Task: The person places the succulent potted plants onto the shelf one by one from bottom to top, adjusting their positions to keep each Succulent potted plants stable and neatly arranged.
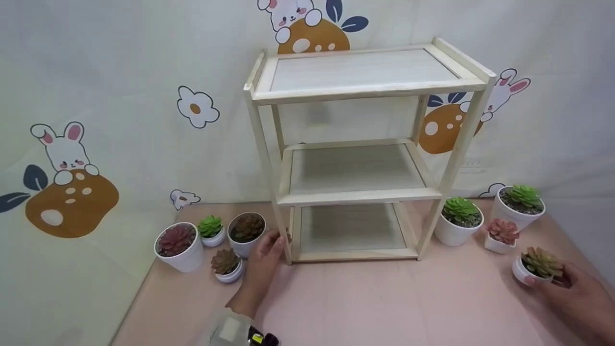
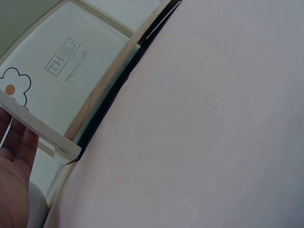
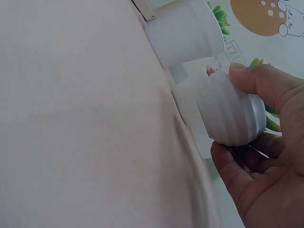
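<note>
A three-tier wooden shelf (image 1: 370, 197) stands upright at the back of the table. My left hand (image 1: 263, 259) holds its front left leg low down; in the left wrist view, the fingers (image 2: 23, 137) reach behind that leg. At the right, my right hand (image 1: 579, 294) grips a small potted succulent (image 1: 540, 263) with brownish-green leaves. Its ribbed white pot (image 3: 227, 111) is tilted between thumb and fingers in the right wrist view. Close behind it stands a pink succulent in a small white pot (image 1: 500, 246).
Two larger green succulents in white pots (image 1: 456, 231) (image 1: 519, 216) stand right of the shelf. Left of it, several potted succulents, including a dark red one (image 1: 178, 247) and a brown one (image 1: 246, 230), sit near my left hand. A printed cloth (image 1: 144, 144) hangs behind.
</note>
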Action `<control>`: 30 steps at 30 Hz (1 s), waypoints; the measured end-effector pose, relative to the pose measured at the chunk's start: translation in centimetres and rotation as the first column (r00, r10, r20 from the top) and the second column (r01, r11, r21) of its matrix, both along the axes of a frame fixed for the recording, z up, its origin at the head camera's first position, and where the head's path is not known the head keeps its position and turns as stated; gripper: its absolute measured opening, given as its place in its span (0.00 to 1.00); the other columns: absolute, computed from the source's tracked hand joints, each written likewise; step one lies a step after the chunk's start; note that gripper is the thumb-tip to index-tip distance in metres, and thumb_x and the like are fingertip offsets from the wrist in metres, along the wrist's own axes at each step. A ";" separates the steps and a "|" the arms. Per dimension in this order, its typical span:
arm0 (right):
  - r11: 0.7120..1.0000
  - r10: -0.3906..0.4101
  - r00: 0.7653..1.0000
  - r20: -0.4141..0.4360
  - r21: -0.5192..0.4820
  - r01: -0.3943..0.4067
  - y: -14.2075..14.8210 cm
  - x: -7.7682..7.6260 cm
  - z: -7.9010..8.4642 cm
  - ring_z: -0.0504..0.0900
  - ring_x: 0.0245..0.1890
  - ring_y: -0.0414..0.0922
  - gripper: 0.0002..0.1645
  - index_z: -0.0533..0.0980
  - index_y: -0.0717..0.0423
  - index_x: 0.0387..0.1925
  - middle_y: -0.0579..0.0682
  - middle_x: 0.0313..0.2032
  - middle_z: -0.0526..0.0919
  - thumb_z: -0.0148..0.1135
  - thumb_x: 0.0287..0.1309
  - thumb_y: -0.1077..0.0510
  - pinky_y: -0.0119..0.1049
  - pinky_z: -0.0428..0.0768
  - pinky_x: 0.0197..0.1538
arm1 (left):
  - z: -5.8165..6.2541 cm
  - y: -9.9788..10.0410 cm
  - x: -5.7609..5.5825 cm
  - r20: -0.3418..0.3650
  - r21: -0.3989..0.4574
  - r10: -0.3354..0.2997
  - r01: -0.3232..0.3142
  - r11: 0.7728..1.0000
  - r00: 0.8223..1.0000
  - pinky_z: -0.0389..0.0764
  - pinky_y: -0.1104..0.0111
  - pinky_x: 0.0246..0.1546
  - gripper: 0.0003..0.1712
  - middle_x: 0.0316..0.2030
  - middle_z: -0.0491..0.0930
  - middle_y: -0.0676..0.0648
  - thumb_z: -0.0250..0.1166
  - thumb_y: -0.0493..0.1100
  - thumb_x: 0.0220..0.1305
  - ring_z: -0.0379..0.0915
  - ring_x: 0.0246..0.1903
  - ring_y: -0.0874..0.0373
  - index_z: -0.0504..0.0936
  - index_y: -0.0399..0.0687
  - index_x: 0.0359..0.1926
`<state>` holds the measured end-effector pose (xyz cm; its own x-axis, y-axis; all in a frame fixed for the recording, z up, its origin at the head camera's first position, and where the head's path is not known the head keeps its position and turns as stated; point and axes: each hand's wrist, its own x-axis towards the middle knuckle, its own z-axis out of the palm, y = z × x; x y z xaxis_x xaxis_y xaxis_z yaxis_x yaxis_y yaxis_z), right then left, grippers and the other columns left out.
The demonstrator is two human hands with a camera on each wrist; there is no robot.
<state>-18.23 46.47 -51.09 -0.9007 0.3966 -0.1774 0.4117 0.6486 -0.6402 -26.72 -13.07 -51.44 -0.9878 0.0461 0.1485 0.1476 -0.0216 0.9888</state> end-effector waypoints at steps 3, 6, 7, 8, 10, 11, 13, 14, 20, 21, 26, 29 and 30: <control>1.000 0.016 1.000 -0.004 0.008 -0.016 0.0 0.1 0.1 0.59 0.61 0.69 0.67 0.52 0.71 0.68 0.75 0.64 0.57 0.58 0.47 0.22 0.68 0.60 0.59 | 0.1 0.0 0.0 -0.001 -0.004 -0.002 0.002 1.000 1.000 0.72 0.71 0.56 0.24 0.53 0.77 0.37 0.58 0.50 0.68 0.72 0.56 0.51 0.73 0.40 0.58; 1.000 0.012 1.000 -0.002 0.006 -0.012 -0.2 0.2 0.2 0.59 0.61 0.69 0.67 0.52 0.71 0.68 0.75 0.65 0.57 0.58 0.47 0.23 0.68 0.60 0.59 | 0.1 -0.1 0.1 0.001 -0.014 -0.001 0.001 1.000 1.000 0.72 0.71 0.56 0.24 0.54 0.77 0.38 0.58 0.50 0.69 0.71 0.57 0.52 0.72 0.39 0.59; 1.000 0.011 1.000 -0.004 0.005 -0.011 -0.2 0.3 0.3 0.59 0.61 0.68 0.67 0.52 0.71 0.69 0.75 0.65 0.57 0.58 0.48 0.23 0.68 0.61 0.59 | 0.1 -0.1 0.1 0.002 -0.018 0.001 -0.001 1.000 1.000 0.71 0.70 0.57 0.24 0.54 0.77 0.38 0.58 0.50 0.69 0.71 0.57 0.53 0.72 0.39 0.59; 1.000 0.013 1.000 -0.013 0.014 -0.013 -0.3 0.3 0.3 0.60 0.60 0.68 0.66 0.52 0.71 0.69 0.75 0.64 0.58 0.59 0.48 0.23 0.67 0.62 0.58 | 0.2 -0.1 0.1 0.005 -0.022 0.004 -0.004 1.000 1.000 0.71 0.70 0.57 0.24 0.54 0.77 0.39 0.58 0.50 0.69 0.71 0.57 0.53 0.72 0.40 0.59; 0.999 0.010 0.999 -0.033 0.031 -0.009 -0.6 0.5 0.5 0.62 0.59 0.67 0.65 0.53 0.71 0.68 0.75 0.63 0.60 0.59 0.48 0.24 0.61 0.67 0.57 | 0.1 -0.1 0.2 0.012 -0.035 0.009 -0.009 0.999 1.000 0.71 0.68 0.58 0.24 0.53 0.78 0.41 0.58 0.50 0.69 0.71 0.57 0.55 0.72 0.41 0.60; 0.999 0.013 0.999 -0.045 0.035 -0.011 -0.8 0.6 0.5 0.63 0.58 0.66 0.64 0.54 0.70 0.69 0.75 0.63 0.61 0.60 0.49 0.25 0.60 0.68 0.56 | 0.1 -0.2 0.2 0.010 -0.040 0.011 -0.011 0.999 1.000 0.71 0.68 0.58 0.24 0.53 0.78 0.41 0.58 0.51 0.69 0.71 0.57 0.55 0.72 0.41 0.59; 0.998 0.027 0.997 -0.066 0.054 -0.023 -1.1 0.8 0.7 0.65 0.57 0.66 0.63 0.55 0.70 0.68 0.75 0.62 0.63 0.60 0.50 0.26 0.55 0.71 0.53 | 0.1 -0.2 0.1 0.004 -0.033 0.009 -0.008 0.999 1.000 0.71 0.68 0.58 0.24 0.52 0.78 0.40 0.58 0.50 0.69 0.72 0.57 0.55 0.72 0.41 0.59; 0.997 0.042 0.996 -0.083 0.068 -0.036 -1.2 0.9 0.8 0.66 0.57 0.66 0.61 0.57 0.70 0.68 0.75 0.61 0.65 0.61 0.50 0.27 0.47 0.73 0.50 | 0.0 -0.2 0.1 0.001 -0.030 0.008 -0.008 1.000 1.000 0.71 0.68 0.58 0.24 0.52 0.78 0.40 0.58 0.50 0.69 0.72 0.56 0.55 0.73 0.40 0.59; 0.993 0.110 0.989 -0.097 0.042 -0.106 -2.3 1.0 2.2 0.72 0.52 0.55 0.58 0.56 0.73 0.67 0.76 0.61 0.64 0.63 0.53 0.33 0.25 0.73 0.42 | 0.0 -0.1 0.1 -0.011 -0.027 0.011 -0.011 1.000 1.000 0.71 0.70 0.58 0.24 0.53 0.77 0.41 0.58 0.51 0.69 0.71 0.58 0.55 0.72 0.41 0.59; 0.993 0.116 0.988 -0.101 0.030 -0.114 -2.6 1.1 2.4 0.73 0.50 0.46 0.57 0.56 0.73 0.67 0.76 0.61 0.64 0.63 0.54 0.34 0.23 0.73 0.42 | 0.0 -0.1 0.1 -0.010 -0.030 0.012 -0.012 0.999 1.000 0.70 0.69 0.59 0.24 0.54 0.77 0.41 0.57 0.51 0.69 0.70 0.58 0.55 0.72 0.41 0.59; 0.989 0.151 0.976 -0.154 0.019 -0.150 -3.4 1.4 2.8 0.60 0.40 0.18 0.54 0.58 0.71 0.67 0.74 0.61 0.66 0.65 0.54 0.37 0.12 0.65 0.34 | 0.0 0.0 0.1 0.011 -0.041 0.024 -0.023 0.999 1.000 0.69 0.64 0.61 0.24 0.55 0.77 0.44 0.58 0.53 0.68 0.69 0.60 0.56 0.73 0.44 0.59; 0.989 0.147 0.977 -0.157 0.025 -0.145 -3.9 1.3 3.0 0.72 0.48 0.33 0.55 0.57 0.71 0.67 0.74 0.62 0.65 0.66 0.53 0.37 0.12 0.64 0.34 | 0.0 0.0 0.1 0.018 -0.045 0.033 -0.032 0.998 0.999 0.69 0.61 0.62 0.24 0.54 0.77 0.44 0.58 0.54 0.68 0.69 0.59 0.55 0.73 0.45 0.58; 0.990 0.143 0.977 -0.159 0.022 -0.141 -4.0 1.2 3.1 0.72 0.49 0.35 0.56 0.57 0.71 0.67 0.74 0.62 0.65 0.66 0.53 0.37 0.11 0.64 0.34 | 0.0 0.0 0.1 0.021 -0.048 0.037 -0.036 0.998 0.999 0.69 0.60 0.62 0.25 0.54 0.77 0.45 0.58 0.54 0.68 0.69 0.60 0.55 0.74 0.45 0.58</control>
